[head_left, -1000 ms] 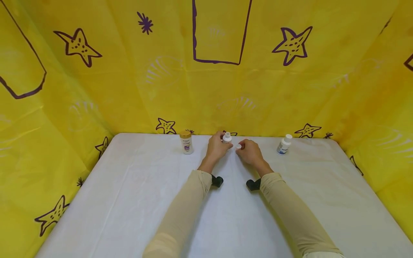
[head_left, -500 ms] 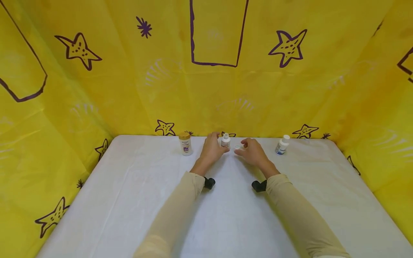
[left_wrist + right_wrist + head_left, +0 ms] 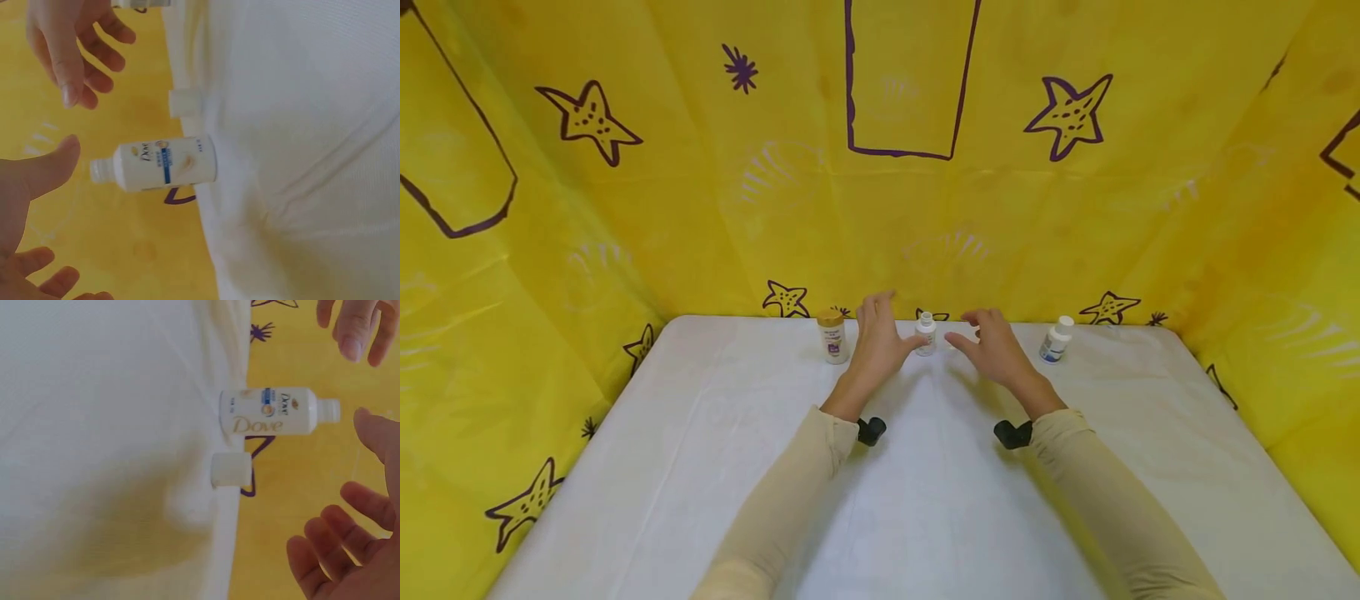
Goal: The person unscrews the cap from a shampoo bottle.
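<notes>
A small white Dove bottle [image 3: 167, 164] stands upright on the white-covered table, its threaded neck bare. Beside it sits its white cap [image 3: 231, 469], largely behind the right thumb in the head view. My left hand [image 3: 877, 346] is raised at the bottle's left with fingers spread, its thumb overlapping the bottle in that view. To the right, over the cap, my right hand [image 3: 997, 352] hovers with relaxed, parted fingers. Both wrist views show a gap between the fingers and the bottle and cap; neither hand holds anything.
Left of the hands stands a cream bottle with a gold cap [image 3: 832, 337]. A capped white bottle with a blue label [image 3: 1056, 340] is at the right. Yellow patterned cloth [image 3: 895, 225] rises behind the table's [image 3: 647, 467] back edge.
My left hand has let go of the bottle, which now stands on the table, and drawn back left. My right hand has released the cap beside it and moved slightly right, fingers spreading.
</notes>
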The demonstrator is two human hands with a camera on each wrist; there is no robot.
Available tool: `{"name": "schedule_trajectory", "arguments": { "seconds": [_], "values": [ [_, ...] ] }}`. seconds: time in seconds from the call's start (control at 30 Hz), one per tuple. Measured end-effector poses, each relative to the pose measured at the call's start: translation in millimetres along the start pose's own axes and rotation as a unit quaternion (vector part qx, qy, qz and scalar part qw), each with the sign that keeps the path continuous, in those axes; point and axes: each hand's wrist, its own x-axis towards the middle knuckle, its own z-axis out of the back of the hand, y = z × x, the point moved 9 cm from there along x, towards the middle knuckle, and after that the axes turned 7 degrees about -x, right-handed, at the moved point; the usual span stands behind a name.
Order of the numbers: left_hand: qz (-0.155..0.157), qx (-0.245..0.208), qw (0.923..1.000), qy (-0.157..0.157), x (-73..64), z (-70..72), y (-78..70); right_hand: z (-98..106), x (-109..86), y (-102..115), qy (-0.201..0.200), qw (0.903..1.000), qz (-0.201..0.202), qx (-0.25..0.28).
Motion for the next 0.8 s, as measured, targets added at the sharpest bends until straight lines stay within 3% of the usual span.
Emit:
{"name": "schedule_trajectory", "arguments": {
  "seconds": [0.27,0.5,0.8],
  "values": [
    [-0.074,-0.013,0.9961,-0.046,-9.1,29.6,-14.0,16.5,-2.4,19.8,-0.035,0.9989,0.031,-0.001],
    [-0.137,-0.025,0.986,-0.091,-14.4,54.7,-10.4,22.6,-3.2,48.5,-0.067,0.995,0.072,0.014],
    [-0.136,-0.03,0.981,-0.135,-17.1,76.0,10.6,23.5,-4.5,87.4,-0.086,0.9884,0.121,0.031]
  ]
}}
